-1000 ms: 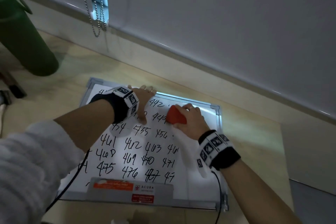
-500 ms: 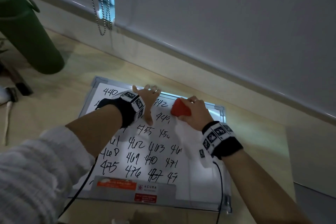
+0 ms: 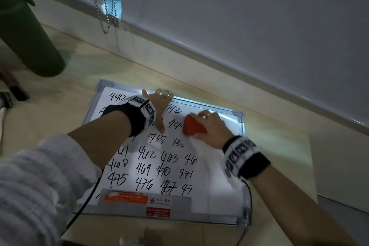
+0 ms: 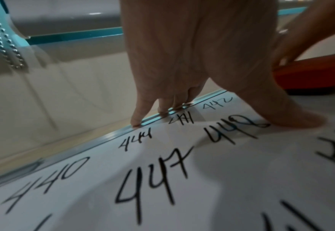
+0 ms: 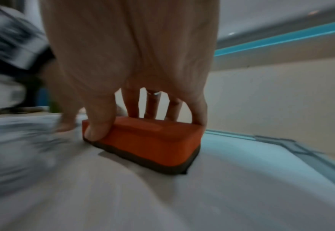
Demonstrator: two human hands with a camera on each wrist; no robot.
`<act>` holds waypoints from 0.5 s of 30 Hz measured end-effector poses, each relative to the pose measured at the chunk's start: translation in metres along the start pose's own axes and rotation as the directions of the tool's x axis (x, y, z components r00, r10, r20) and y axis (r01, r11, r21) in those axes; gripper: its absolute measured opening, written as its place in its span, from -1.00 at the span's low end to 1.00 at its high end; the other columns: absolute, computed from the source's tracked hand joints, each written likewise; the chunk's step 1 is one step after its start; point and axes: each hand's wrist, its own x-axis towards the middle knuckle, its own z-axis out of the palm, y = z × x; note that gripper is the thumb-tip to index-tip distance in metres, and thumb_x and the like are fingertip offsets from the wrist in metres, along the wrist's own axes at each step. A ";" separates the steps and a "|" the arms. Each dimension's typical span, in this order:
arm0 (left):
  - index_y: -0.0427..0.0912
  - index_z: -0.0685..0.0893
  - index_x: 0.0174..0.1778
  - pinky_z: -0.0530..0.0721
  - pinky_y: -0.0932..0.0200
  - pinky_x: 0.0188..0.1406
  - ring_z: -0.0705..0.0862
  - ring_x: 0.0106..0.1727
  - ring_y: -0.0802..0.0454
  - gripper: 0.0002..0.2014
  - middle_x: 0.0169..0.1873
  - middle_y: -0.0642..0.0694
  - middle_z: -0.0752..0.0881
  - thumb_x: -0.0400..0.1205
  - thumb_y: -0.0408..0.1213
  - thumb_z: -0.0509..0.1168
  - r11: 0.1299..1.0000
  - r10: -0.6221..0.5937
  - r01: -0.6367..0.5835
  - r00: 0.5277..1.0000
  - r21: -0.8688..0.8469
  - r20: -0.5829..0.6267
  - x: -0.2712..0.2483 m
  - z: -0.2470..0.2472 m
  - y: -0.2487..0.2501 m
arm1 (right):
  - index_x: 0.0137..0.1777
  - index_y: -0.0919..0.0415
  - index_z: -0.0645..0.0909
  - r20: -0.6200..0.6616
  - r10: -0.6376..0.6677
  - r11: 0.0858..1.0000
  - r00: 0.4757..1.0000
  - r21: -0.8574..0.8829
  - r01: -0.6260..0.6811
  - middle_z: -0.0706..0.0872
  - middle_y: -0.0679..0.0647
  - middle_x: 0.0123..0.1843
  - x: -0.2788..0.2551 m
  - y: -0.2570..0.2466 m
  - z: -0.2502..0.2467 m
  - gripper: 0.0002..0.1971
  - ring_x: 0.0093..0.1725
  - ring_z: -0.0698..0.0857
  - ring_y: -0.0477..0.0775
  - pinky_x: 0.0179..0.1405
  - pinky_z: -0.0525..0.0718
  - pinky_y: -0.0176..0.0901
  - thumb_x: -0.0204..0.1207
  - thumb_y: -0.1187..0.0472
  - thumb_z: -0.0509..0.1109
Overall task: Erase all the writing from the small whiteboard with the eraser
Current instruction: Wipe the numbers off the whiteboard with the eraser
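A small whiteboard (image 3: pixel 215 170) with a silver frame lies flat on the wooden table, its left and middle covered in rows of black handwritten numbers; its right strip is blank. My left hand (image 3: pixel 159 106) presses flat on the board near the far edge, fingertips (image 4: pixel 137 123) on the frame, thumb spread toward me. My right hand (image 3: pixel 209 126) grips an orange eraser (image 3: pixel 192 126) with a dark felt base (image 5: pixel 143 157), thumb on one side and fingers on the other. The eraser sits flat on the board's upper right, just right of the numbers.
A dark green cylinder (image 3: pixel 26 32) stands at the far left of the table. A beaded blind chain (image 3: pixel 105 6) hangs over the sill behind the board. A grey label strip (image 3: pixel 145 203) covers the board's near edge. Cables run from both wrist bands.
The eraser went toward the far edge of the board, then back a little nearer; the right wrist view is blurred with motion. The left hand stays pressed on the board.
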 end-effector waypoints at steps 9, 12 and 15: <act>-0.12 -0.23 0.67 0.05 -0.48 0.54 -0.12 0.70 -0.10 0.32 0.68 -0.03 -0.15 0.23 0.18 0.56 1.000 0.003 -0.003 1.000 -0.010 0.004 0.001 0.000 0.001 | 0.54 -0.11 0.19 -0.013 0.089 0.992 0.996 0.094 -0.088 0.34 0.12 0.48 -0.021 0.008 0.010 -0.33 0.40 0.31 0.20 0.39 0.34 0.14 0.46 -0.03 0.38; -0.10 -0.21 0.67 0.04 -0.49 0.54 -0.12 0.70 -0.11 0.31 0.68 -0.03 -0.15 0.23 0.18 0.56 1.000 -0.003 0.003 1.000 -0.020 -0.003 0.000 0.001 0.000 | 0.54 -0.09 0.21 -0.052 0.166 0.979 0.985 0.129 -0.158 0.34 0.11 0.47 -0.018 0.008 0.012 -0.33 0.39 0.29 0.19 0.35 0.33 0.13 0.45 -0.02 0.40; -0.10 -0.19 0.68 0.02 -0.49 0.52 -0.12 0.70 -0.10 0.31 0.68 -0.04 -0.14 0.22 0.17 0.57 0.999 0.000 0.000 1.000 -0.038 -0.015 0.000 0.001 0.000 | 0.53 -0.13 0.20 0.015 0.048 0.996 0.999 0.080 -0.049 0.36 0.05 0.44 -0.059 -0.006 0.031 -0.34 0.33 0.31 0.15 0.28 0.33 0.06 0.45 0.03 0.38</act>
